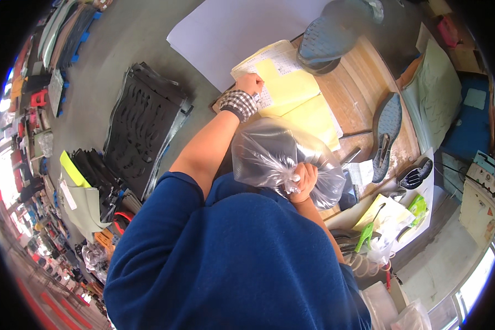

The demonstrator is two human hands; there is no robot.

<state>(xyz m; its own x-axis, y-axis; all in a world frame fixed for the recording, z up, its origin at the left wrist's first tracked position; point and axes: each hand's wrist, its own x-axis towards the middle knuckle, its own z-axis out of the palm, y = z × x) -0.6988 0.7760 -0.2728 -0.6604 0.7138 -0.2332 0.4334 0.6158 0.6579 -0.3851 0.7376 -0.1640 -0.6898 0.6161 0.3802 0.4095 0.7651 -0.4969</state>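
My right hand (304, 179) is closed round the gathered neck of a clear plastic bag (264, 151), which puffs out in front of my body. What the bag holds, if anything, is hard to tell through the shiny film. My left hand (250, 83) is curled closed at the left edge of the yellow papers (289, 85); whatever its fingers may hold is hidden. A checked cuff (239, 103) circles the left wrist. The papers lie on a wooden table (349, 82), partly behind the bag, and some sheets have printed tables.
Blue-grey shoe soles (388, 124) lie on the table's right. A darker sole (415, 173) and green snips (364, 236) are nearer me. Black cut-out sheets (143, 110) are stacked on the floor at left. A white sheet (225, 38) spreads beyond the table.
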